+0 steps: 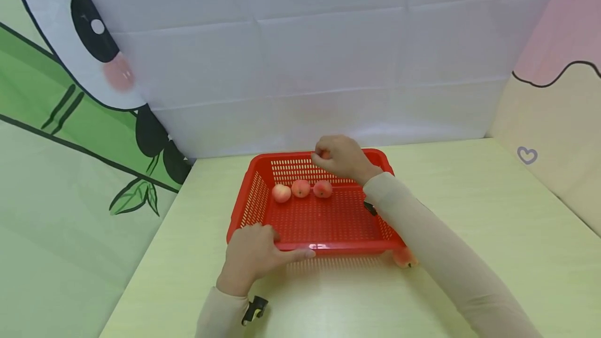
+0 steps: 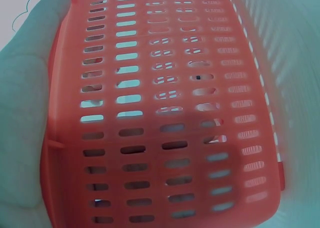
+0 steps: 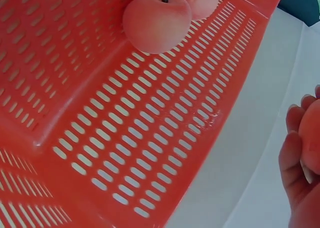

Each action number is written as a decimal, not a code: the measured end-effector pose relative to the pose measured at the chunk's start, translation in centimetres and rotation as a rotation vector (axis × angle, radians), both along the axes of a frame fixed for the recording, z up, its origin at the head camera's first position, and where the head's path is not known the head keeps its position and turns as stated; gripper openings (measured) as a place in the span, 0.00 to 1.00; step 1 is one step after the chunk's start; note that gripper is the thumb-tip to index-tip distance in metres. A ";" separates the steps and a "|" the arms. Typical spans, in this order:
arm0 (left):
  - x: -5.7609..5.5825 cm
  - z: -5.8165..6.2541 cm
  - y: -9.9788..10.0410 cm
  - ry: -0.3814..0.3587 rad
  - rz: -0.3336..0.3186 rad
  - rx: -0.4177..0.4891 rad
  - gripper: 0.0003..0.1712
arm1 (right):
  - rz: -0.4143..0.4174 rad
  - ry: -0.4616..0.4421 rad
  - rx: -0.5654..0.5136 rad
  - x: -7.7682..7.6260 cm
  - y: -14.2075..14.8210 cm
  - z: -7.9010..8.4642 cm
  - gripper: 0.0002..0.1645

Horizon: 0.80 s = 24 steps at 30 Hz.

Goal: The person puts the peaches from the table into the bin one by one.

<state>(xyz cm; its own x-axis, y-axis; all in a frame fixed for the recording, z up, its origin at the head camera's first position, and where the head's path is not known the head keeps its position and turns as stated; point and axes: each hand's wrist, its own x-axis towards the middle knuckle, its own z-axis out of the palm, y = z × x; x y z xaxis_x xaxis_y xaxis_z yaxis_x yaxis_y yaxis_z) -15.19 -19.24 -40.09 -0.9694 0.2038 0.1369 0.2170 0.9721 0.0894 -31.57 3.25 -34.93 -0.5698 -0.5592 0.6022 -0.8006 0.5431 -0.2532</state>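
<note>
A red plastic basket with slotted walls stands on the table. Three red-and-yellow apples sit in a row inside it, toward the back left; two of these apples show in the right wrist view. My left hand grips the basket's near rim at the left corner, its thumb lying along the rim. Over the far rim, toward the right, is my right hand. Its curled fingers hold another apple, seen in the right wrist view but hidden by the hand in the head view.
Outside the basket's near right corner lies another apple, beside my right sleeve. A white cloth backdrop rises just behind the basket. Printed cloth walls flank the pale yellow table.
</note>
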 end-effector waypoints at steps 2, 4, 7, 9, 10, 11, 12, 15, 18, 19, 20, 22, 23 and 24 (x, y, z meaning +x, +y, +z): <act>0.0 0.0 0.0 0.000 0.000 0.002 0.47 | -0.023 -0.053 0.041 -0.1 0.0 -0.2 0.09; 0.0 0.1 0.0 0.001 0.001 0.002 0.47 | -0.049 -0.108 0.083 -0.2 0.1 -0.3 0.07; 0.0 0.1 0.0 0.003 0.002 0.000 0.47 | -0.096 -0.199 0.159 -0.4 0.1 -0.6 0.05; 0.0 0.2 0.0 0.000 0.002 -0.004 0.48 | -0.125 -0.256 0.203 -0.5 0.1 -0.7 0.05; 0.0 0.2 0.0 -0.003 0.002 -0.004 0.48 | -0.139 -0.280 0.224 -0.5 0.0 -0.8 0.05; 0.1 0.2 0.0 -0.005 0.003 -0.004 0.48 | -0.148 -0.306 0.237 -0.6 0.0 -0.9 0.06; 0.1 0.2 0.0 -0.009 0.003 -0.004 0.48 | -0.157 -0.326 0.249 -0.6 0.0 -1.0 0.07; 0.1 0.2 0.0 -0.016 0.003 0.000 0.48 | -0.179 -0.358 0.299 -0.7 0.1 -1.2 0.11; 0.2 0.2 0.0 -0.020 0.008 0.004 0.48 | -0.190 -0.386 0.358 -0.8 0.3 -1.4 0.16; 0.2 0.2 0.0 -0.022 0.010 0.006 0.48 | -0.192 -0.399 0.375 -0.8 0.3 -1.5 0.18; 0.2 0.2 0.0 -0.024 0.013 0.008 0.48 | -0.192 -0.411 0.390 -0.7 0.3 -1.5 0.19; 0.2 0.2 0.0 -0.028 0.018 0.010 0.49 | -0.196 -0.434 0.413 -0.6 0.3 -1.6 0.21; 0.2 0.2 0.0 -0.030 0.020 0.010 0.49 | -0.197 -0.442 0.423 -0.5 0.3 -1.6 0.22; 0.2 0.2 0.0 -0.032 0.020 0.012 0.49 | -0.202 -0.447 0.432 -0.4 0.3 -1.7 0.22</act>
<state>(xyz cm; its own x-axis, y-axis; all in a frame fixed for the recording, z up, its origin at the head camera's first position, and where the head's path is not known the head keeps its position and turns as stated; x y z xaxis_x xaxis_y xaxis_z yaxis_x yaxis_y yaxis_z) -15.02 -19.23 -39.93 -0.9771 0.1831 0.1081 0.1946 0.9750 0.1072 -32.01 3.57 -36.61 -0.8322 -0.5539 0.0273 -0.5405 0.7991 -0.2633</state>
